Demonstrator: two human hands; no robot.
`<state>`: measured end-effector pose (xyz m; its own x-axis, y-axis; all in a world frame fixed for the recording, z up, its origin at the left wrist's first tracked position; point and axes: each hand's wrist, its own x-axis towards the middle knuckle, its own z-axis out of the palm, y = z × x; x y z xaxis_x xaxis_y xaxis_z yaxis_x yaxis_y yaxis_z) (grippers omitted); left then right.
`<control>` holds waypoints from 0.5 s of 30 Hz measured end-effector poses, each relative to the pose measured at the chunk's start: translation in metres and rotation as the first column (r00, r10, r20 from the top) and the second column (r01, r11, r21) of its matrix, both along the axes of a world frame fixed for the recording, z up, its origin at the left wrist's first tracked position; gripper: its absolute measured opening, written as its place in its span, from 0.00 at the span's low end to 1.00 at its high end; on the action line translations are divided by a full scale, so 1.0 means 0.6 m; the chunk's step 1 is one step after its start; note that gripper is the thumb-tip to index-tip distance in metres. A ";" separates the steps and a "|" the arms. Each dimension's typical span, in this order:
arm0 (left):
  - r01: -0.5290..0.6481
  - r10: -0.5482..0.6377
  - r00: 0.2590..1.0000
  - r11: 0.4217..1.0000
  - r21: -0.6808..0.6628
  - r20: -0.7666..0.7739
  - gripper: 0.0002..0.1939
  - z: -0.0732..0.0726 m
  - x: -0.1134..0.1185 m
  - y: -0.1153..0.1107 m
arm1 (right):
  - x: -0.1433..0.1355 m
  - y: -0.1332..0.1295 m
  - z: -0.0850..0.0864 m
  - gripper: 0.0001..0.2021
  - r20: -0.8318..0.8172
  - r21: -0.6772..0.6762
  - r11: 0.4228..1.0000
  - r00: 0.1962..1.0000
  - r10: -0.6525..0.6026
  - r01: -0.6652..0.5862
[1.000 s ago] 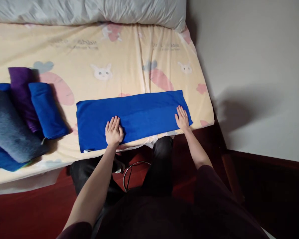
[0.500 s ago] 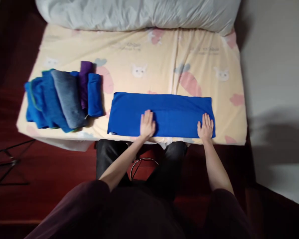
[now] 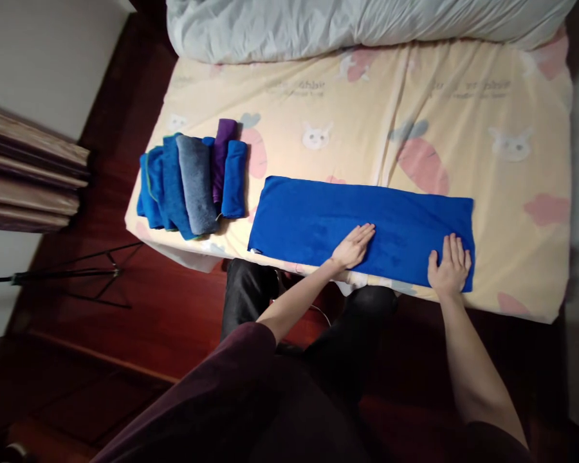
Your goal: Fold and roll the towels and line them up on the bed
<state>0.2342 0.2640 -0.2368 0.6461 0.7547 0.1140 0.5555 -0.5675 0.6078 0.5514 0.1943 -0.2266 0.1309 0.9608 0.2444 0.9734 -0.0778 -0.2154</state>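
Observation:
A blue cloth, folded into a long rectangle, lies flat along the bed's near edge. My left hand rests flat on its lower middle, fingers extended and pointing to the upper right. Near the cloth's right end my right hand lies palm down with the thumb apart. Neither hand grips anything. Left of the cloth lie rolled cloths side by side: a small blue roll, a purple roll, a grey roll and several blue ones.
The bed has a cream sheet with carrots and rabbits. A pale quilt lies along its far side. At the left are a black tripod stand and a striped curtain. My knees are against the bed's near edge.
The view has shifted left and tilted, bringing the curtain in. My left hand has slid right along the blue cloth and turned rightward. My right hand remains near the cloth's right end.

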 end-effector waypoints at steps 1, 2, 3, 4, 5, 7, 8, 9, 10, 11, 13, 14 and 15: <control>-0.043 0.043 0.999 0.999 -0.001 0.016 0.34 -0.002 -0.036 0.009 | -0.001 0.000 0.001 0.31 -0.005 0.003 1.000 1.000 0.002 -0.002; -0.088 0.088 0.996 0.996 0.000 0.032 0.34 -0.004 -0.070 0.016 | -0.002 0.000 0.002 0.31 -0.011 0.009 1.000 1.000 0.003 -0.003; -0.135 0.134 0.990 0.991 0.004 0.048 0.34 -0.005 -0.103 0.023 | -0.003 0.000 0.003 0.31 -0.017 0.016 1.000 1.000 0.004 -0.004; -0.177 0.176 0.982 0.984 0.010 0.063 0.34 -0.006 -0.135 0.029 | -0.004 0.000 0.004 0.31 -0.022 0.024 1.000 1.000 0.004 -0.003; -0.215 0.213 0.974 0.976 0.017 0.078 0.33 -0.007 -0.166 0.033 | -0.005 0.001 0.005 0.31 -0.027 0.029 1.000 1.000 0.003 -0.002; -0.283 0.278 0.955 0.958 0.035 0.101 0.31 -0.006 -0.223 0.038 | -0.007 0.001 0.007 0.31 -0.034 0.033 0.999 0.999 -0.001 0.003; -0.318 0.312 0.944 0.947 0.044 0.107 0.30 -0.006 -0.249 0.040 | -0.007 0.001 0.008 0.31 -0.036 0.033 0.999 0.999 -0.004 0.005; -0.352 0.345 0.932 0.934 0.052 0.110 0.29 -0.005 -0.275 0.040 | -0.008 0.001 0.008 0.31 -0.038 0.032 0.999 0.999 -0.005 0.006; -0.384 0.377 0.920 0.921 0.059 0.107 0.28 -0.003 -0.299 0.040 | -0.008 0.002 0.008 0.31 -0.040 0.033 0.999 0.999 -0.005 0.007; -0.415 0.408 0.907 0.907 0.066 0.102 0.28 -0.001 -0.322 0.039 | -0.008 0.002 0.008 0.31 -0.042 0.034 0.999 0.999 -0.005 0.007; -0.477 0.470 0.878 0.875 0.084 0.087 0.27 0.002 -0.365 0.036 | -0.008 0.002 0.009 0.31 -0.047 0.040 0.999 0.999 -0.002 0.003; -0.509 0.503 0.861 0.855 0.096 0.080 0.26 0.003 -0.386 0.034 | -0.008 0.002 0.009 0.31 -0.051 0.041 0.999 0.999 0.001 0.001; -0.539 0.534 0.842 0.835 0.109 0.074 0.26 0.005 -0.407 0.032 | -0.008 0.001 0.009 0.31 -0.054 0.040 0.999 0.999 0.004 -0.002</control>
